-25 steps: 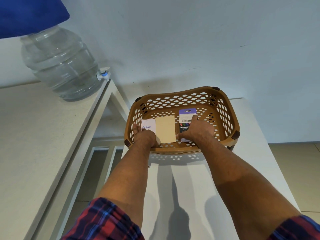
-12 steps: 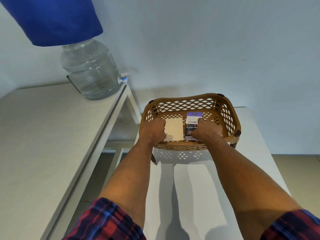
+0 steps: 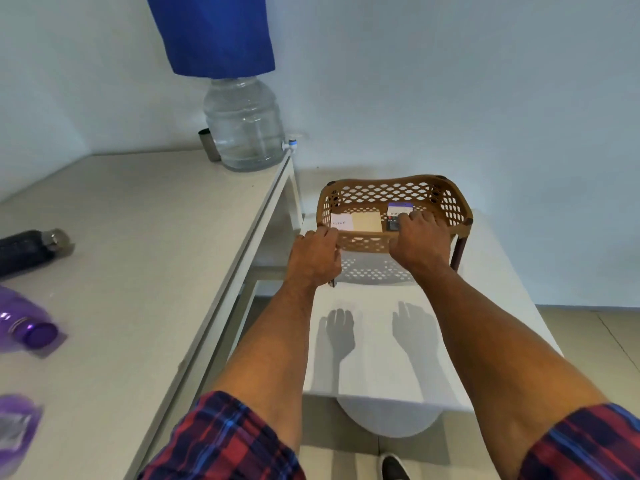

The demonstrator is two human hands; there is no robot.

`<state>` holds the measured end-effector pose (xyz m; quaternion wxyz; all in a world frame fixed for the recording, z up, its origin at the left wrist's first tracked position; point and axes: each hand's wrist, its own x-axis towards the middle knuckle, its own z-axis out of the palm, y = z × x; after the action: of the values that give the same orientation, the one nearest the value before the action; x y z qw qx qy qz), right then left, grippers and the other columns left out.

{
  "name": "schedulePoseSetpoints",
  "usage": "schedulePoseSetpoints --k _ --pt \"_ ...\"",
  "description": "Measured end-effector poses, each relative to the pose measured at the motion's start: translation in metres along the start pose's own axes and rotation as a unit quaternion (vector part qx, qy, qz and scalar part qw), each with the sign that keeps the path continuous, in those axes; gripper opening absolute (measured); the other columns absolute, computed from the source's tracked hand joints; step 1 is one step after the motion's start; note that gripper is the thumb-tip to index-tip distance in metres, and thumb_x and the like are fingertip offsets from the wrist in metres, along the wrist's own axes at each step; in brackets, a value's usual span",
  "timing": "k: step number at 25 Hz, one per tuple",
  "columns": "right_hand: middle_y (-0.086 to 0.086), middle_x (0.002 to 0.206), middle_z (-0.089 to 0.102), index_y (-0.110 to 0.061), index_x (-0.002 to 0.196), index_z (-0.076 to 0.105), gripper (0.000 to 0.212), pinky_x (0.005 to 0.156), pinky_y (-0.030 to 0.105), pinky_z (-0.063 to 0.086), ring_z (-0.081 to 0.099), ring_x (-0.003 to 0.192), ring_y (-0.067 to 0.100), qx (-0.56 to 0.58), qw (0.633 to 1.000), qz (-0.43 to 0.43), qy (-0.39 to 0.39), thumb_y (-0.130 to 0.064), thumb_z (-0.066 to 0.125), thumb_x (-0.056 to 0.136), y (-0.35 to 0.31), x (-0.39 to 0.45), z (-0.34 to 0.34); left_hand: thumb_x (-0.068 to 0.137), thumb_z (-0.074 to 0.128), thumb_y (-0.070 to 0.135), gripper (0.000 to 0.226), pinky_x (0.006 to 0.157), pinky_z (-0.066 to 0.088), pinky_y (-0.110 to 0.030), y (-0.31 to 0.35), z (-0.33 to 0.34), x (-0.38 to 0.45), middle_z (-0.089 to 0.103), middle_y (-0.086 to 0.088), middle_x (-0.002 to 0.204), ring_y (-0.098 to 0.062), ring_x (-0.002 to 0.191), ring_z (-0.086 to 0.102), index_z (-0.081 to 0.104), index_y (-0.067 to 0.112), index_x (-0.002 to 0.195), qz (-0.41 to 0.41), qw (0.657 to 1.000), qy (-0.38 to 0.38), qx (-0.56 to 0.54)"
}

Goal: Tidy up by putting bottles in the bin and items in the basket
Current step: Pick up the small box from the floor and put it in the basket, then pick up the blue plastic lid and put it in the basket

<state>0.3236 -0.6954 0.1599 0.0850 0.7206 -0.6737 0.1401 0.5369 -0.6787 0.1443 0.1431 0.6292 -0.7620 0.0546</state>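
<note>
Both hands have drawn back, left hand [image 3: 317, 258] and right hand [image 3: 417, 239] relaxed, holding nothing, over the basket [image 3: 446, 202] front rim.

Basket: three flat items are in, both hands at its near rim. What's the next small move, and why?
Probably draw both hands back and reach left for the purple bottle. The white card, tan pad and packet already lie in the basket; the dark bottle also lies on the table.
</note>
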Motion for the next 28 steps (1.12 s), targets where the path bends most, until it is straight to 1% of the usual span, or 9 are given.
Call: schedulePoseSetpoints --k 2,5,8,12,15,19,22,24,28 --pt "0.012 0.124 0.067 -0.012 0.124 0.061 0.043 0.096 0.048 0.047 0.059 0.118 0.033 0.003 1.000 -0.003 0.011 -0.035 0.060 0.089 -0.011 -0.045 -0.011 0.092 0.057 0.038 0.033 0.091 0.053 -0.046 0.003 -0.008 -0.040 0.066 -0.004 0.115 -0.026 0.102 0.065 0.056 0.018 0.119 0.009 1.000 0.022 0.004" --pt "0.008 0.136 0.063 -0.015 0.134 0.056 0.057 0.102 0.048 0.046 0.058 0.125 0.031 0.000 1.000 -0.005 0.002 -0.052 0.059 0.092 -0.018 -0.108 -0.019 0.092 0.055 0.044 0.040 0.092 0.048 -0.045 0.011 -0.012 -0.093 0.065 -0.005 0.120 -0.028 0.106 0.063 0.056 0.018 0.123 0.016 1.000 0.018 0.000" --pt "0.007 0.136 0.062 -0.015 0.138 0.051 0.062 0.101 0.047 0.045 0.056 0.125 0.031 -0.020 0.999 -0.014 -0.019 -0.058 0.053 0.093 -0.015 -0.162 -0.023 0.094 0.052 0.050 0.053 0.103 0.044 -0.046 0.023 -0.013 -0.141 0.059 -0.006 0.135 -0.028 0.120 0.058 0.050 0.018 0.135 0.013 1.000 -0.007 -0.023" --pt "0.008 0.141 0.057 -0.013 0.146 0.044 0.067 0.100 0.044 0.043 0.054 0.127 0.031 -0.031 0.998 -0.026 -0.057 -0.058 0.049 0.096 -0.009 -0.219 -0.020 0.096 0.045 0.058 0.073 0.121 0.027 -0.049 0.034 0.004 -0.203 0.032 -0.010 0.162 -0.032 0.147 0.035 0.030 0.017 0.154 -0.001 0.997 -0.074 -0.009" --pt "0.007 0.135 0.059 -0.012 0.145 0.044 0.064 0.094 0.042 0.043 0.056 0.120 0.029 -0.029 0.996 -0.044 -0.072 -0.054 0.049 0.097 0.002 -0.258 -0.006 0.096 0.043 0.062 0.081 0.124 0.019 -0.048 0.041 0.026 -0.247 0.018 -0.011 0.167 -0.032 0.152 0.023 0.020 0.016 0.159 -0.019 0.993 -0.115 0.010" --pt "0.007 0.126 0.063 -0.012 0.137 0.054 0.054 0.090 0.042 0.044 0.058 0.112 0.030 0.032 0.993 -0.054 -0.095 -0.046 0.055 0.095 0.018 -0.315 0.038 0.091 0.048 0.064 0.089 0.121 0.020 -0.048 0.058 0.069 -0.304 0.017 -0.014 0.166 -0.032 0.150 0.024 0.018 0.014 0.158 -0.069 0.985 -0.160 0.003" --pt "0.008 0.124 0.064 -0.013 0.131 0.058 0.048 0.091 0.043 0.046 0.060 0.111 0.030 0.047 0.984 -0.056 -0.161 -0.042 0.058 0.094 0.023 -0.371 0.084 0.088 0.051 0.063 0.092 0.121 0.020 -0.049 0.073 0.107 -0.358 0.016 -0.013 0.166 -0.032 0.151 0.022 0.016 0.014 0.159 -0.099 0.969 -0.226 -0.004" --pt "0.006 0.126 0.063 -0.015 0.130 0.057 0.045 0.095 0.042 0.045 0.058 0.114 0.027 0.046 0.974 -0.054 -0.214 -0.041 0.055 0.094 0.019 -0.408 0.114 0.089 0.052 0.062 0.093 0.123 0.019 -0.048 0.080 0.135 -0.394 0.011 -0.011 0.168 -0.031 0.153 0.017 0.013 0.015 0.159 -0.114 0.953 -0.279 -0.019" --pt "0.002 0.130 0.059 -0.018 0.133 0.053 0.046 0.099 0.039 0.042 0.054 0.120 0.024 0.048 0.950 -0.042 -0.307 -0.041 0.052 0.094 -0.003 -0.458 0.176 0.090 0.052 0.062 0.092 0.124 0.020 -0.045 0.064 0.199 -0.453 0.011 -0.009 0.168 -0.029 0.154 0.016 0.013 0.015 0.159 -0.144 0.932 -0.332 -0.032"
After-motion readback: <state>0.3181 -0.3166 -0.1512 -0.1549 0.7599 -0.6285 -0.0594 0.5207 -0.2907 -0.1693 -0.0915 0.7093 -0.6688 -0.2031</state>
